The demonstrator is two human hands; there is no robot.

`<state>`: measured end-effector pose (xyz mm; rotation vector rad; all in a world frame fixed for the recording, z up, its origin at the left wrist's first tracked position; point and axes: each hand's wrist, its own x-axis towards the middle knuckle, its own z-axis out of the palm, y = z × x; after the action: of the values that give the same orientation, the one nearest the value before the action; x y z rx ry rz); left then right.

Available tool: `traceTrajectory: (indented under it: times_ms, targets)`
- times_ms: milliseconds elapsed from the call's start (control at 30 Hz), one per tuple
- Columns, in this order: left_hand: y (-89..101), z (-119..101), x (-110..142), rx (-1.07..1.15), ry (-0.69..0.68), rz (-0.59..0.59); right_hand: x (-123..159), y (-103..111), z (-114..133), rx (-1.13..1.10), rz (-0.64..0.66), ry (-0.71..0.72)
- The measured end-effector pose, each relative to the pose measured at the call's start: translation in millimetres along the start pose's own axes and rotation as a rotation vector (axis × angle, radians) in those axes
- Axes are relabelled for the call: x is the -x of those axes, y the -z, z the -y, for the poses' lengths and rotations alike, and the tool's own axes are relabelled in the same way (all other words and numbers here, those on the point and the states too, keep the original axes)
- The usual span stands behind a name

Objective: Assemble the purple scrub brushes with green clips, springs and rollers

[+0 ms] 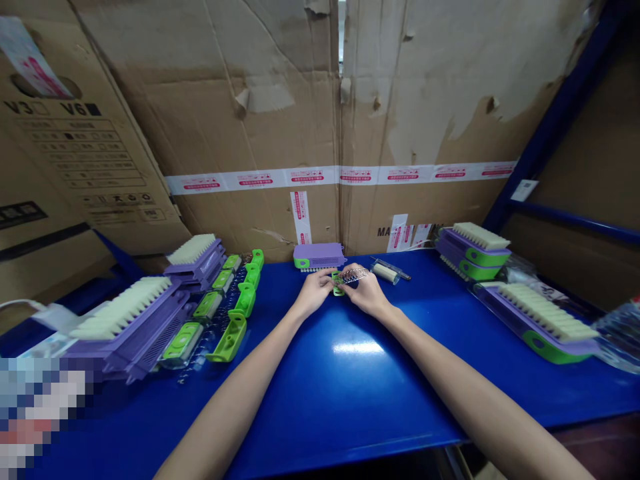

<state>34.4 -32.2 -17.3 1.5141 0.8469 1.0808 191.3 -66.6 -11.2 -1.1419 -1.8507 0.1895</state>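
Near the back of the blue table, both my hands meet over a small green plastic piece (338,289). My left hand (315,292) pinches it from the left side. A metal coil spring (355,274) lies along the fingers of my right hand (369,291), which are closed around it close to the green piece. Whether the spring's end touches the green piece is too small to tell. Just behind my hands rests a purple brush body (320,253) with a green end, its bristles facing down.
Purple brush bodies (143,333) are stacked at left, beside green-topped clear pieces (183,343), springs and a row of green caps (230,339). Green-ended brushes (545,323) stand at right. A clear case with a cream roll (385,273) lies by a pen-like tool (400,270). Cardboard (260,133) walls the back.
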Motion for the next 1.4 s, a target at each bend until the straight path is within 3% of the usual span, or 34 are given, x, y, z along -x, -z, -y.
traceTrajectory:
  times_ms: [433, 1000, 1233, 1400]
  targets:
    - [-0.9, -3.7, 1.4, 0.038, 0.035, 0.063, 0.3, -4.2, 1.3, -0.103, -0.063, -0.077]
    - [-3.0, -4.6, 0.4, 0.025, 0.051, 0.101, 1.2, -3.4, -0.7, -0.146, -0.057, -0.012]
    - [-1.0, -4.6, 2.7, 0.033, 0.078, 0.161, 0.2, -3.5, -0.9, -0.221, -0.018, -0.075]
    - [1.8, -1.4, 2.8, 0.005, 0.066, 0.184, -1.0, -2.7, -6.5, -0.274, 0.01, -0.201]
